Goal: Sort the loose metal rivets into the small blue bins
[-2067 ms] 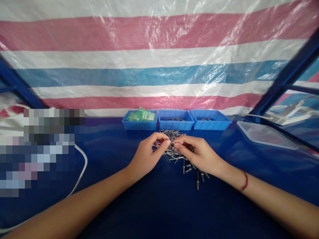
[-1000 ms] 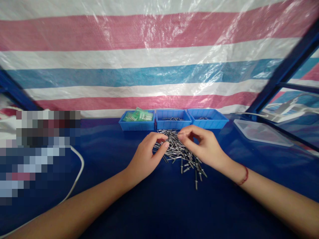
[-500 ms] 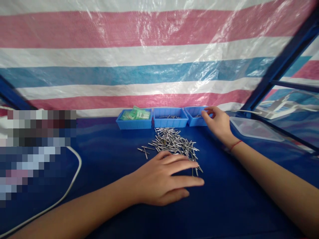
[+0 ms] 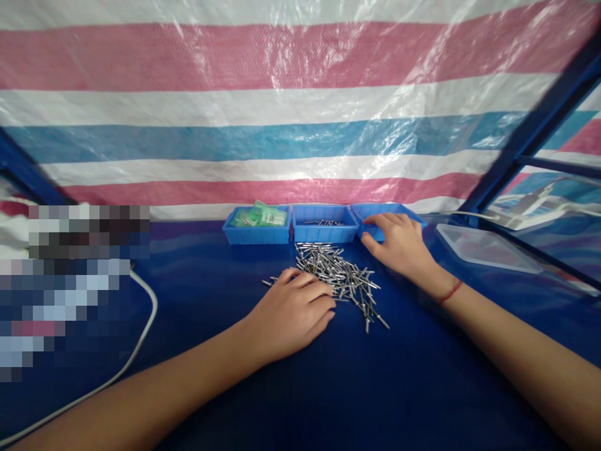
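Note:
A loose pile of thin silvery metal pins (image 4: 335, 266) lies on the blue table. My left hand (image 4: 298, 310) rests palm down at the pile's left front edge, its fingers bent over some pins; whatever is beneath the fingers is hidden. My right hand (image 4: 399, 244) is in front of the right blue bin (image 4: 410, 213), thumb and fingers apart, nothing seen between them. The middle blue bin (image 4: 323, 235) holds several pins. In the left blue bin (image 4: 257, 236) are green-tinted plastic packets (image 4: 263, 215).
A translucent lid (image 4: 488, 248) lies on the table at the right. Behind it are a white power strip (image 4: 526, 210) and blue frame bars. A white cable (image 4: 153, 313) curves over the left side. Striped sheeting (image 4: 282, 138) hangs behind the bins.
My left hand has drawn back to the left, and its spread fingers have bent together. My right hand has come out of the right bin toward me and the left.

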`<state>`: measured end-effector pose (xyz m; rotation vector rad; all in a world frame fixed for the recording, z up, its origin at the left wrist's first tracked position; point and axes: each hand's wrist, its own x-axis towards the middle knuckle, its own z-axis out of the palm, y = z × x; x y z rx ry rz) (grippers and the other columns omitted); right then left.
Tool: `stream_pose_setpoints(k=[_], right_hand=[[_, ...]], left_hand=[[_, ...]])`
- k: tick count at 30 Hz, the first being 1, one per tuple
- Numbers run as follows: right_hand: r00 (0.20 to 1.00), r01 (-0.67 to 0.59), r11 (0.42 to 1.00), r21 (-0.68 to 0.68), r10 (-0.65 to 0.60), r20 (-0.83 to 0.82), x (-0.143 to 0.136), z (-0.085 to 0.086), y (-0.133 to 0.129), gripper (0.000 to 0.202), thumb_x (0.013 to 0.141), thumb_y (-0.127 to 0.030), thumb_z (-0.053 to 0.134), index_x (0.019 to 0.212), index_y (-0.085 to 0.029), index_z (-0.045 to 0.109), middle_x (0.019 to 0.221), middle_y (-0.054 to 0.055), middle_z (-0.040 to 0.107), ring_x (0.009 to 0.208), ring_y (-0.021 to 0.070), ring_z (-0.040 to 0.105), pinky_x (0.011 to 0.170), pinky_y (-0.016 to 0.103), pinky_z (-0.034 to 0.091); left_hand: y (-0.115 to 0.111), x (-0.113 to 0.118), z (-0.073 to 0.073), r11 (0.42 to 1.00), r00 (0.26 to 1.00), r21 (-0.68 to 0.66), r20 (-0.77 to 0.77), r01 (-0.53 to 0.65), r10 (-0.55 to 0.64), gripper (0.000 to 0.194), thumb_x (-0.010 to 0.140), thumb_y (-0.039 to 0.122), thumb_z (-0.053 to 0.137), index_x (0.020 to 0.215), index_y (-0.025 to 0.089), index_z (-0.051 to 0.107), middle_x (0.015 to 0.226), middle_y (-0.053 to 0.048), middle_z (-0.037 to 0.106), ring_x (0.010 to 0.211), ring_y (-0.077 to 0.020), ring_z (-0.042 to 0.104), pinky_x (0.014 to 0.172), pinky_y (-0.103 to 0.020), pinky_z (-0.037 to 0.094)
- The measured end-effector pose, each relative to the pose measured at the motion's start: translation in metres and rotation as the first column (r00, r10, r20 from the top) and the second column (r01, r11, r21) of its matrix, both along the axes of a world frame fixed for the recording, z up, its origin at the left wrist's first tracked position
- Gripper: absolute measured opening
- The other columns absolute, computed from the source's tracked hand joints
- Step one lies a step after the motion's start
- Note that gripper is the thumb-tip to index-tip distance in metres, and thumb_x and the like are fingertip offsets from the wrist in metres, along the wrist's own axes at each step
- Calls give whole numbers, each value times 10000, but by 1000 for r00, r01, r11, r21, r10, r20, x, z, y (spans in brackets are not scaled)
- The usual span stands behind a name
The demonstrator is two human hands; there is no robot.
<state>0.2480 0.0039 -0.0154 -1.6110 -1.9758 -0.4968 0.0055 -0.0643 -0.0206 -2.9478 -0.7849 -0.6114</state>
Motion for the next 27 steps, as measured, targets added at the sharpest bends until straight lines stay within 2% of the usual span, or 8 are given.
stream_pose_setpoints(k=[3, 8, 12, 17, 19, 22, 24, 27], right_hand=[[999, 25, 999, -36, -23, 38, 4, -4, 4, 299, 798, -271, 502, 1025, -129, 635, 962, 146, 672, 930, 332, 558, 829, 469, 385], [994, -106, 994, -20, 107, 30, 11, -9, 12, 288, 826, -187, 444, 1017, -105, 643, 969, 151, 676, 876, 289, 579, 828, 406, 418], [989, -145, 989, 8, 145, -20, 12, -10, 15, 274, 821, -172, 441, 990, -115, 649, 956, 137, 680, 866, 276, 589, 831, 402, 425], [964, -240, 966, 99, 249, -97, -5, -4, 2, 216, 805, -206, 489, 948, -156, 642, 979, 115, 661, 951, 283, 556, 878, 443, 399], [920, -342, 935, 97, 354, -170, -20, -2, -9, 189, 798, -182, 491, 916, -173, 638, 964, 98, 663, 943, 262, 563, 880, 442, 406], [805, -503, 864, 34, 482, -346, -43, -1, -29, 213, 757, -102, 482, 883, -188, 631, 912, 64, 675, 886, 215, 596, 840, 402, 447], [726, -579, 815, 10, 521, -449, -56, -3, -40, 223, 744, -93, 503, 893, -203, 628, 900, 45, 677, 871, 197, 608, 811, 373, 470], [631, -634, 773, -1, 517, -578, -67, -5, -50, 127, 787, -169, 552, 886, -207, 623, 877, 36, 673, 827, 170, 620, 759, 322, 491]], left_hand=[[3, -1, -1, 999, 999, 6, 6, -34, 34, 170, 899, 218, 482, 890, 199, 651, 972, -24, 671, 932, -187, 572, 820, -348, 355], [3, -1, -1, 996, 996, -3, -12, -88, 88, 168, 903, 209, 487, 893, 209, 655, 937, -14, 670, 898, -192, 571, 772, -350, 336], [3, -1, 0, 991, 993, -58, -20, -118, 117, 160, 903, 211, 495, 918, 222, 654, 942, -12, 675, 896, -192, 582, 786, -353, 344], [10, -4, -3, 976, 977, -136, 105, -171, 185, 171, 906, 193, 470, 1002, 220, 610, 962, -15, 677, 896, -186, 589, 786, -348, 389], [15, -5, -6, 959, 944, -203, 223, -200, 244, 162, 896, 191, 482, 1007, 213, 598, 967, -19, 674, 895, -180, 594, 792, -343, 420], [20, -6, -9, 930, 854, -311, 414, -194, 316, 172, 885, 197, 493, 1031, 197, 583, 992, -38, 666, 898, -166, 611, 801, -321, 466], [22, -6, -11, 920, 809, -358, 487, -159, 330, 185, 883, 208, 495, 1050, 194, 573, 1002, -42, 665, 892, -157, 621, 798, -304, 486], [23, -6, -11, 911, 790, -397, 521, -111, 323, 168, 873, 214, 509, 1027, 193, 574, 975, -32, 668, 866, -148, 631, 782, -285, 499]])
